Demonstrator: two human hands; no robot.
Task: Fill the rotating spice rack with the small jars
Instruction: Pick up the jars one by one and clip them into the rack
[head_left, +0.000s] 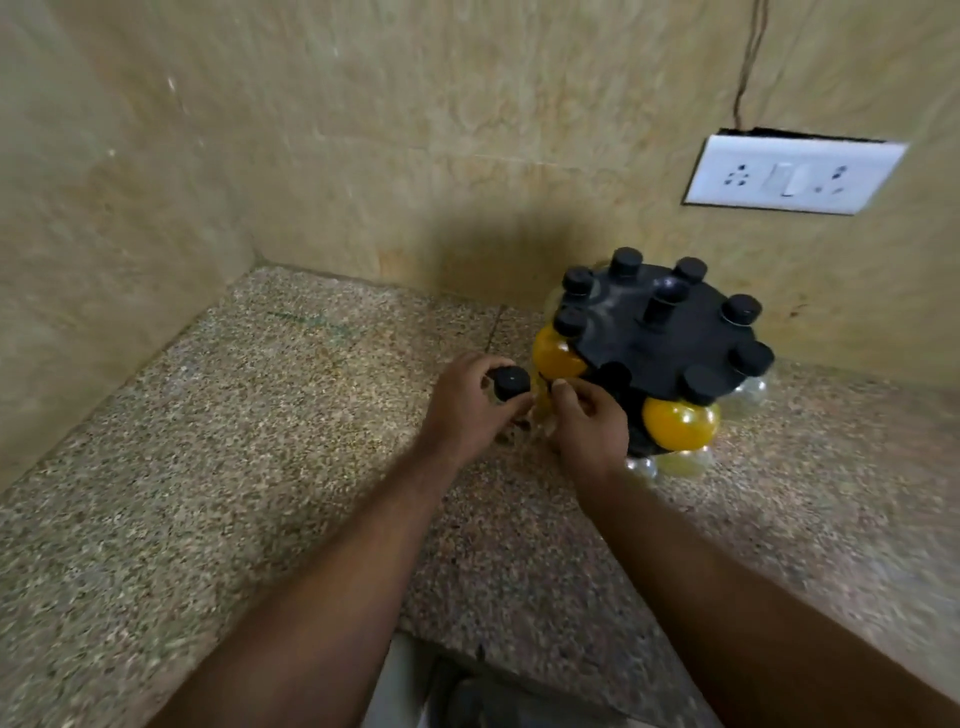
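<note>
- The step in hand looks like loading one more jar: the left hand (467, 413) is clamped around a small jar with a black screw cap (510, 383). It holds the jar upright just above the speckled granite counter (260, 441), and the fingers hide most of the jar's body.
- That jar is just beside the near-left side of the round black plastic spice rack (670, 338), not yet seated in it.
- The right hand (592, 428) is against the rack's lower front with its fingers curled. I cannot tell whether it grips anything.
- Black caps ring the rack's top disc, with round yellow-filled jars (680, 423) hanging beneath, so the upper tier seems nearly full.
- The next move probably calls for finding a free slot. It may be lower down, behind the right hand, or the rack may need turning. The jar must stay upright as it goes in.
</note>
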